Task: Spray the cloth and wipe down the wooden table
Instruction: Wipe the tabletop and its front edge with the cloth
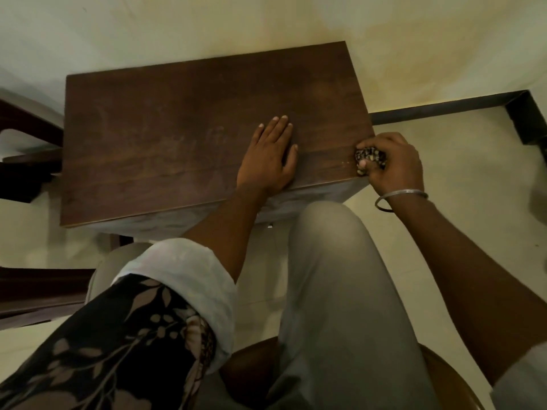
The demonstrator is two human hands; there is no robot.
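A small dark wooden table [165, 143] stands in front of my knees. My left hand [268, 156] lies flat, palm down, on the tabletop near its front right part, fingers together. My right hand [390, 164] is at the table's right front corner, closed around a bunched, dark patterned cloth [370, 158] that presses against the table's right edge. Most of the cloth is hidden inside the fist. No spray bottle is in view.
Dark wooden furniture [26, 161] stands close to the table's left side. A dark baseboard [444, 112] runs along the pale floor at the right. I sit on a wooden seat [438, 368], my knees in grey trousers [328, 261] just below the table's front edge.
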